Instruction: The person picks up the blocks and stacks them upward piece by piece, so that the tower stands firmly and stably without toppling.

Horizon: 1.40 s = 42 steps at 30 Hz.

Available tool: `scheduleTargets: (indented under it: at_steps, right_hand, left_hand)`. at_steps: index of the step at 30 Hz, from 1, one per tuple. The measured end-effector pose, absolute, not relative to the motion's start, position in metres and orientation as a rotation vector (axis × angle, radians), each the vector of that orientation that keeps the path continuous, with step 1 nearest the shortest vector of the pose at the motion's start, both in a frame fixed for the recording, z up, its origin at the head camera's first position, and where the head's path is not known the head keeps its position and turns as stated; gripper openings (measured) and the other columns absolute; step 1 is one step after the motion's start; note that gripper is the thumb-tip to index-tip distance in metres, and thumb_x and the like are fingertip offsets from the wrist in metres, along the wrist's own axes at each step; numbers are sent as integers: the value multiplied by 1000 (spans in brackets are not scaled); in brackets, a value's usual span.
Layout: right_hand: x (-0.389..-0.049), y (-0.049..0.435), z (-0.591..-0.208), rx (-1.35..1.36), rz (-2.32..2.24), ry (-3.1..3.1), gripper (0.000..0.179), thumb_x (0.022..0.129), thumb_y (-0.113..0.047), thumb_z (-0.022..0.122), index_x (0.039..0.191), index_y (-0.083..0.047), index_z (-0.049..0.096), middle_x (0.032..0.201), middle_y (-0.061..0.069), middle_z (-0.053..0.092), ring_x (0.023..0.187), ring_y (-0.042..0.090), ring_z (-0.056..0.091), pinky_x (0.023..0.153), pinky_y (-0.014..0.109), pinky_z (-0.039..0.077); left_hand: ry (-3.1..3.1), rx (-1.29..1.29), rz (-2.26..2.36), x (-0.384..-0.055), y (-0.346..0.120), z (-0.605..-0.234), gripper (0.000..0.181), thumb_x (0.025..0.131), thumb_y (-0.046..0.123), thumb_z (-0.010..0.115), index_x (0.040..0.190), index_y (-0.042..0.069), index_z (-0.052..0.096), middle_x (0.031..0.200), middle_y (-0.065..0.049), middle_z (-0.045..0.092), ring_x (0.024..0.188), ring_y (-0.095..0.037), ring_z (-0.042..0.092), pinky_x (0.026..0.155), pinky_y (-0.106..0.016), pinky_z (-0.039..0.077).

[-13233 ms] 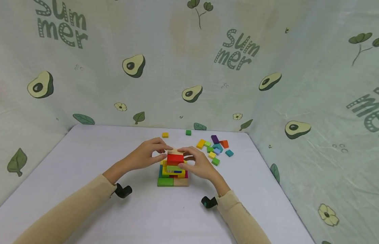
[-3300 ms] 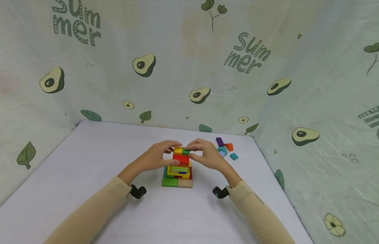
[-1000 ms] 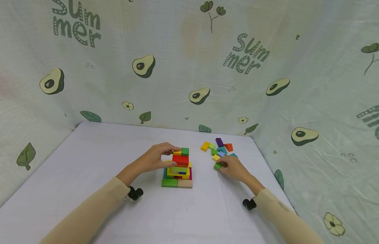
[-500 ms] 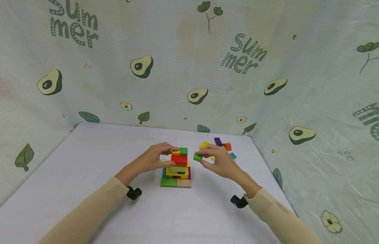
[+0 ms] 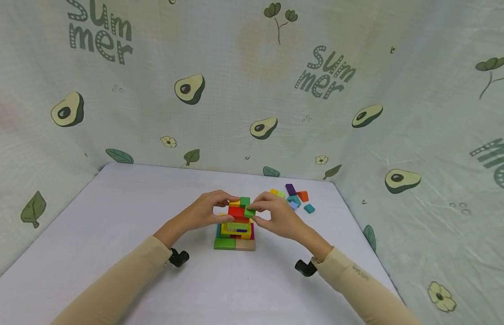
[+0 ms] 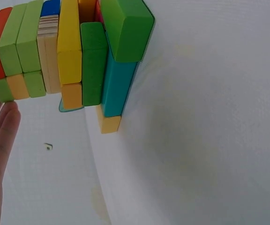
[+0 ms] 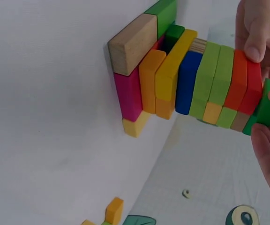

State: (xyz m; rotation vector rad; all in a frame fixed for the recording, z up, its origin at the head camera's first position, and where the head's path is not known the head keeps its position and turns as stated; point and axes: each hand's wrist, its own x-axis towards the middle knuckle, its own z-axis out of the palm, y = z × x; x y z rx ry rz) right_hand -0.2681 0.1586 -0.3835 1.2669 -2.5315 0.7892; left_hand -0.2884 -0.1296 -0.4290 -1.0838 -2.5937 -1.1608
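A tower of coloured wooden blocks (image 5: 237,226) stands on the table, with a red block (image 5: 236,212) near its top. My left hand (image 5: 201,211) grips the upper tower from its left side. Its thumb lies against the red layer, and its fingers reach behind, beside a yellow block (image 5: 234,204) on top. Next to that yellow one sits a green block (image 5: 245,201). My right hand (image 5: 281,217) pinches another small green block (image 7: 268,104) between thumb and fingers, right at the tower's front right upper edge. The left wrist view shows left fingers (image 6: 3,136) behind the stack.
Loose blocks lie to the right at the back: a purple block (image 5: 290,189), an orange block (image 5: 302,196), a teal block (image 5: 309,208) and several others, partly behind my right hand. A printed cloth (image 5: 219,122) hangs behind the white table (image 5: 154,289).
My right hand left the tower, took the green block from the loose pile and carried it left to the tower's top. Earlier, yellow and green blocks were added on top. Left hand stayed.
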Motion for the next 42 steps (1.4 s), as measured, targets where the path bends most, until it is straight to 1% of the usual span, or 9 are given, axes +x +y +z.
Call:
scheduleTargets:
  at_steps: [4,11,15,20,24,30,37,39,42]
  right_hand:
    - [-269,160,-388,1276,816,-2496,22,92,-8,84,114,-9,81,112,1,71,102,17,70,89,32,63]
    - [-270,161,-393,1272,808,-2435,21,92,-7,84,112,-10,83,110,0,72,106,16,68,89,27,62]
    - [-271,157,-395,1289,794,-2398,21,91,-8,85,112,-9,83,110,2,72,105,17,68,88,26,62]
    - [-272,151,-398,1291,760,-2376,21,90,-10,86,111,-10,83,110,3,72,105,17,67,89,27,61]
    - [-273,146,-399,1288,748,-2359,21,89,-12,87,110,-12,84,110,2,72,104,17,65,88,28,60]
    - [-274,141,-399,1267,770,-2358,21,89,-13,88,110,-13,84,110,1,72,106,17,62,87,28,58]
    - [-275,136,-401,1260,785,-2345,18,90,-13,87,108,-13,84,110,0,74,109,17,62,91,31,58]
    - [-276,135,-402,1256,786,-2339,18,90,-13,87,108,-13,84,110,-1,74,110,17,61,92,32,58]
    - [-276,134,-402,1261,791,-2337,19,90,-14,87,108,-13,84,111,0,74,112,18,61,93,34,57]
  left_hand:
    - [-2587,-1085,-1146,-289,-129,-430,58,93,27,86,145,16,64,135,-2,68,119,-20,67,103,-35,58]
    - [-2603,-1086,-1142,-288,-129,-428,58,93,27,86,146,17,64,136,0,68,119,-19,66,104,-34,57]
    - [-2586,-1107,-1137,-288,-130,-428,58,92,27,86,145,15,64,135,-1,68,119,-22,67,104,-36,58]
    - [-2587,-1118,-1147,-290,-131,-429,59,92,29,87,145,17,65,133,1,68,119,-24,68,105,-38,57]
    - [-2600,-1121,-1151,-291,-131,-429,60,91,33,87,145,18,65,134,2,68,119,-22,67,105,-39,57]
    - [-2603,-1128,-1154,-293,-132,-429,61,91,35,86,145,16,65,134,1,68,120,-26,67,105,-39,57]
    - [-2595,-1143,-1159,-293,-132,-429,57,93,35,84,144,16,65,134,2,68,118,-18,66,105,-37,57]
    - [-2591,-1145,-1160,-293,-132,-429,57,94,34,84,143,16,65,134,2,68,117,-18,66,105,-36,57]
    - [-2587,-1142,-1164,-293,-133,-428,56,94,33,84,143,15,66,133,2,68,117,-21,66,105,-37,57]
